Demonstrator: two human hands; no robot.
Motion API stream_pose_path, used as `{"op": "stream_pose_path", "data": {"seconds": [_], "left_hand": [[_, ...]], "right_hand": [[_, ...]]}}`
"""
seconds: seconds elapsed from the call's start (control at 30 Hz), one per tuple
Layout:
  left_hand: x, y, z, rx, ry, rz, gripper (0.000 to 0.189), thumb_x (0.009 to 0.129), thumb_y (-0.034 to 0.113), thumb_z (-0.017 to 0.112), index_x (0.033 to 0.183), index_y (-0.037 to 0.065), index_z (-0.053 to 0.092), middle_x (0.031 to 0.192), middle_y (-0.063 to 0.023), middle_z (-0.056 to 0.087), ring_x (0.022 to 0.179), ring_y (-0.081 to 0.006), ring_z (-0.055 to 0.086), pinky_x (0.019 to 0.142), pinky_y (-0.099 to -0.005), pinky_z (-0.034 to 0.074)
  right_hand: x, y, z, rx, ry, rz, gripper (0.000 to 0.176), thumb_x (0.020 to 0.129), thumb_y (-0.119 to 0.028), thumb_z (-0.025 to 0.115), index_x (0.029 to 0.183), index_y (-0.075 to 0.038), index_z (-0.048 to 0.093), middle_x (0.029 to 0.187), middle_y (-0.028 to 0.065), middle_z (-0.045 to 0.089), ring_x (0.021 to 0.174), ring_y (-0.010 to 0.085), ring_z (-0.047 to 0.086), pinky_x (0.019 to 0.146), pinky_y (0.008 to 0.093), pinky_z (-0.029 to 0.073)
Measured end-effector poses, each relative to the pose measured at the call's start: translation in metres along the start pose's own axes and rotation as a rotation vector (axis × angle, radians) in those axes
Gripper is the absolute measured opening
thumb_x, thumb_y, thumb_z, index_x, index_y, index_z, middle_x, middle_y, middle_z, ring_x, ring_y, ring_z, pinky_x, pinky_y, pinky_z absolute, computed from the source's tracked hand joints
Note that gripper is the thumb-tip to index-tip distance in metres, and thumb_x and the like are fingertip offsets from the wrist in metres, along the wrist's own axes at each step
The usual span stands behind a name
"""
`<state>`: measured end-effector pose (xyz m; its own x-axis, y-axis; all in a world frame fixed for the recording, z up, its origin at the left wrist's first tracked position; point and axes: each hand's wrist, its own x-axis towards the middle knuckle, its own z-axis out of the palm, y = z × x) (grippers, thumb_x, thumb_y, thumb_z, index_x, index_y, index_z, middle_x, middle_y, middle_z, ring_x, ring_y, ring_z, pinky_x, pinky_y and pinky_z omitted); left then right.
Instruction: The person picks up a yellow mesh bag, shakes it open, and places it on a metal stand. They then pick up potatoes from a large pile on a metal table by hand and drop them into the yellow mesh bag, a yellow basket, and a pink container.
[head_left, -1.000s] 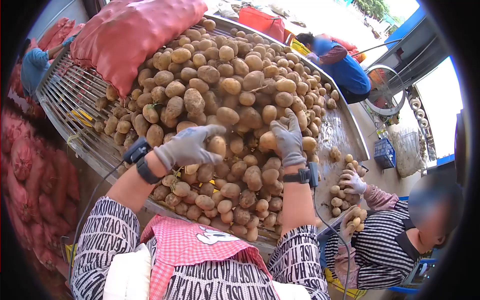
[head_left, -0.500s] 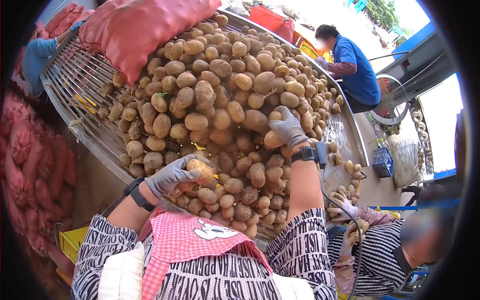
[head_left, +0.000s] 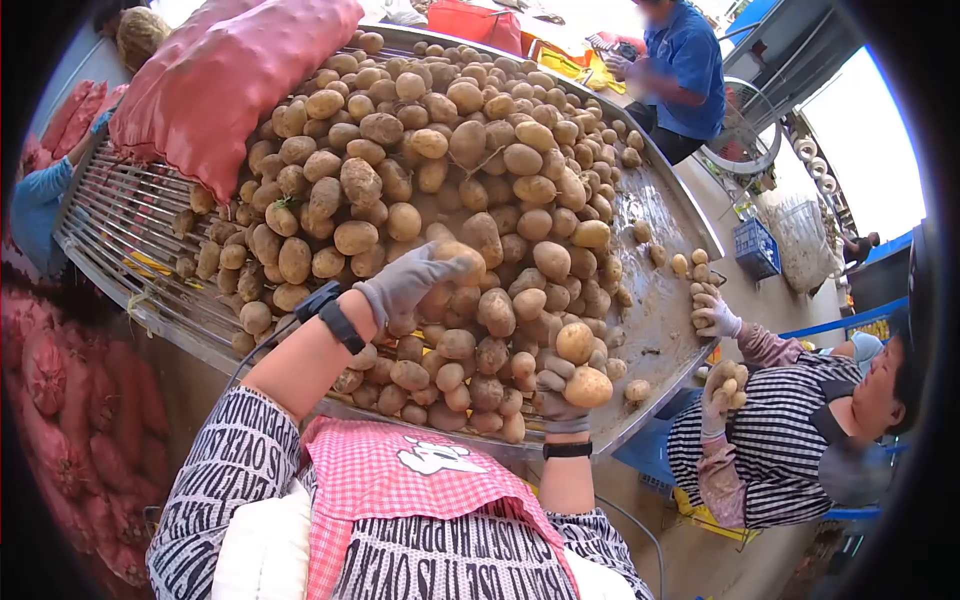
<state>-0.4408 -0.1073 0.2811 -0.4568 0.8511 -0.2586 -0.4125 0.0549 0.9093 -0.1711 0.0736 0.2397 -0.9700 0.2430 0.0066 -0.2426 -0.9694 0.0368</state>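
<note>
A large heap of brown potatoes [head_left: 410, 150] lies on a slatted metal table [head_left: 125, 215]. Over the near middle of the heap, my left hand [head_left: 412, 285], in a grey glove, has its fingers around a potato [head_left: 458, 262]. Closer to the table's near edge is my right hand [head_left: 562, 392], also gloved, palm up, with a pale potato [head_left: 588, 387] held in it. Another potato [head_left: 575, 342] rests right by its fingertips; whether it is held too is unclear.
A big red mesh sack [head_left: 230, 85] lies on the table's far left. More filled sacks [head_left: 80, 400] are stacked at left. A co-worker in stripes [head_left: 765, 430] holds potatoes at the right edge; a person in blue [head_left: 690, 70] is beyond the table. A blue crate [head_left: 756, 249] stands behind.
My left hand has moved forward and right over the heap. My right hand has come back toward the near edge and turned palm up. The view has shifted right.
</note>
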Motion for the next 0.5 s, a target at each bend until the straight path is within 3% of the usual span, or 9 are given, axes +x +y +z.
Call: {"op": "stream_pose_path", "data": {"seconds": [0.07,0.1,0.17,0.23,0.3,0.37,0.4,0.47,0.5], "left_hand": [[0.024,0.007,0.020,0.100,0.009,-0.008,0.037,0.092,0.026,0.073,0.122,0.008,0.062,0.111,-0.0013,0.066,0.102,-0.0094,0.058,0.089,-0.0265,0.048],[0.039,0.002,0.030,0.090,0.090,-0.002,0.038,0.092,0.028,0.074,0.121,0.008,0.062,0.109,-0.0013,0.066,0.099,-0.0093,0.058,0.087,-0.0264,0.048],[0.051,0.002,0.046,0.091,0.147,-0.002,0.040,0.091,0.031,0.075,0.120,0.007,0.061,0.107,-0.0013,0.066,0.096,-0.0091,0.057,0.084,-0.0262,0.049],[0.057,0.005,0.064,0.102,0.356,0.107,0.045,0.091,0.043,0.073,0.119,0.009,0.061,0.103,0.0008,0.065,0.089,-0.0079,0.059,0.075,-0.0260,0.051],[0.051,0.019,0.066,0.166,0.372,0.086,0.048,0.089,0.044,0.075,0.118,0.009,0.060,0.101,-0.0002,0.066,0.088,-0.0083,0.059,0.075,-0.0261,0.051],[0.078,0.010,0.059,0.029,0.227,-0.075,0.049,0.088,0.044,0.076,0.118,0.008,0.061,0.100,-0.0001,0.066,0.086,-0.0088,0.059,0.074,-0.0268,0.051],[0.104,-0.008,0.041,0.506,0.305,0.030,0.046,0.088,0.041,0.076,0.117,0.008,0.063,0.098,0.0007,0.067,0.082,-0.0094,0.059,0.070,-0.0279,0.050],[0.112,0.008,0.046,0.338,0.055,-0.111,0.035,0.091,0.036,0.072,0.113,0.011,0.066,0.097,0.0020,0.066,0.080,-0.0109,0.059,0.068,-0.0280,0.050],[0.121,0.008,0.042,0.083,-0.120,-0.144,0.034,0.093,0.040,0.067,0.113,0.013,0.066,0.097,0.0014,0.067,0.083,-0.0113,0.059,0.067,-0.0278,0.051]], "right_hand": [[-0.035,0.021,-0.005,0.135,0.009,-0.075,0.063,0.094,-0.034,0.060,0.149,-0.012,0.040,0.152,0.0189,0.042,0.082,0.0193,0.057,0.063,0.0310,0.046],[-0.055,0.027,-0.010,0.150,0.060,-0.073,0.060,0.093,-0.034,0.060,0.148,-0.013,0.045,0.153,0.0169,0.044,0.084,0.0158,0.058,0.065,0.0287,0.046],[-0.091,0.041,-0.025,0.173,0.075,-0.155,0.063,0.092,-0.036,0.063,0.148,-0.015,0.045,0.151,0.0171,0.045,0.084,0.0168,0.058,0.066,0.0306,0.047],[-0.120,0.055,-0.017,0.167,0.165,-0.259,0.062,0.093,-0.038,0.063,0.147,-0.016,0.043,0.152,0.0169,0.043,0.086,0.0209,0.059,0.069,0.0364,0.050],[-0.148,0.066,-0.007,0.094,0.229,-0.364,0.060,0.094,-0.038,0.062,0.147,-0.017,0.044,0.152,0.0177,0.043,0.089,0.0224,0.062,0.071,0.0378,0.052],[-0.175,0.071,0.000,0.074,0.272,-0.431,0.060,0.094,-0.038,0.062,0.147,-0.016,0.043,0.152,0.0170,0.044,0.088,0.0222,0.062,0.070,0.0372,0.053],[-0.186,0.076,0.001,0.083,0.278,-0.463,0.060,0.094,-0.038,0.062,0.147,-0.016,0.043,0.152,0.0170,0.044,0.088,0.0222,0.062,0.070,0.0372,0.053],[-0.208,0.084,0.003,0.146,0.326,-0.555,0.062,0.093,-0.037,0.062,0.147,-0.015,0.042,0.151,0.0160,0.045,0.086,0.0217,0.063,0.069,0.0368,0.053],[-0.217,0.086,0.004,0.148,0.320,-0.609,0.062,0.093,-0.037,0.062,0.147,-0.015,0.042,0.151,0.0160,0.045,0.086,0.0217,0.063,0.069,0.0368,0.053]]}}
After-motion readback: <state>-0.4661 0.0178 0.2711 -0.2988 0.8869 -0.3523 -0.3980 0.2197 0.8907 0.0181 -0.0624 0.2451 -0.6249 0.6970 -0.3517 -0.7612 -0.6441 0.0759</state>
